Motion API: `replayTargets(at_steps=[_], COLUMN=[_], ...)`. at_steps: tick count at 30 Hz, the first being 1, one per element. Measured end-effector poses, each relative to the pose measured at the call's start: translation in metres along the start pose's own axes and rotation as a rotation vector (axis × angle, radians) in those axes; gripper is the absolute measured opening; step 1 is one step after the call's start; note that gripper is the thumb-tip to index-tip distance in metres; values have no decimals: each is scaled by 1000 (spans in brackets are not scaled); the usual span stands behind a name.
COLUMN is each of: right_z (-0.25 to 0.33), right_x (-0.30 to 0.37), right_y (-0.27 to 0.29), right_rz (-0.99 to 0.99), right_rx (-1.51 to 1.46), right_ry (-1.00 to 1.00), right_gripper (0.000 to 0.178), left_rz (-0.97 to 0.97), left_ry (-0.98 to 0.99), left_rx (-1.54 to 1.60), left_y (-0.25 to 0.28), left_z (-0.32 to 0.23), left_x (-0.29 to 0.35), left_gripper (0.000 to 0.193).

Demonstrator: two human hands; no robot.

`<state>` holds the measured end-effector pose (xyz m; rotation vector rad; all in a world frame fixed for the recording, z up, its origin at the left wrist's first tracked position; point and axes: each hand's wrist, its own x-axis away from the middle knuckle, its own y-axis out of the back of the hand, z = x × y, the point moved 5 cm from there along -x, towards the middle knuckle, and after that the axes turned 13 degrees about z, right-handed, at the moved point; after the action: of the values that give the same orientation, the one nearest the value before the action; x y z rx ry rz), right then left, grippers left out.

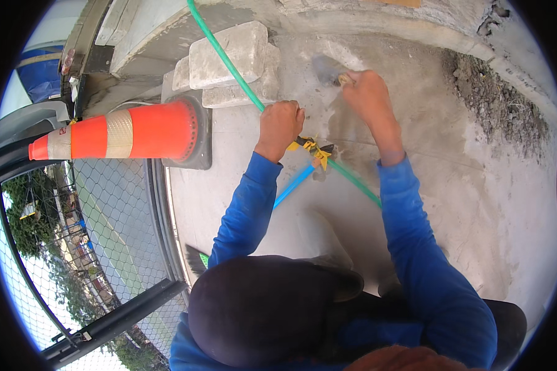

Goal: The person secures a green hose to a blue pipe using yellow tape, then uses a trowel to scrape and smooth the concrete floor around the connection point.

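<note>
Nearest, the left hand [280, 125] is closed around the green hose [229, 62]. Beyond it, the right hand [366, 93] is clamped on a trowel [328, 68], smoothing wet concrete [414, 179]; patches near the paving stones [229, 59] look unfinished.

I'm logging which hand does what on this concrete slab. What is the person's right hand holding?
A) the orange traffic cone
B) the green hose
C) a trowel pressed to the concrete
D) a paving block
C: the right hand grips the handle of a trowel whose grey blade lies on the concrete slab, while the left hand is closed at the green hose.
</note>
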<state>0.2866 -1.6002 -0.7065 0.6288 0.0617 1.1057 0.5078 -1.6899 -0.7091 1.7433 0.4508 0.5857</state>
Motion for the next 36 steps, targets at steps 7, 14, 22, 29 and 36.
replayTargets(at_steps=[7,14,22,29,36], right_z=[-31,-50,-171,-200,-118], right_x=[-15,16,-26,93,45], right_y=[-26,-35,5,70,16], right_rz=[-81,-57,421,54,309], right_rx=[-32,-292,-1903,-1755,-1128], right_ry=[-41,58,-249,-89,-323], right_gripper=[43,43,27,27,32], left_rz=[56,47,39,24,105], left_ry=[2,-1,17,-19,-6], left_rx=[-26,-27,36,10,44], left_y=[-3,0,1,5,-11], left_z=[-9,-7,-6,1,-3], left_x=[-5,5,-3,1,-25], left_gripper=[26,26,25,22,25])
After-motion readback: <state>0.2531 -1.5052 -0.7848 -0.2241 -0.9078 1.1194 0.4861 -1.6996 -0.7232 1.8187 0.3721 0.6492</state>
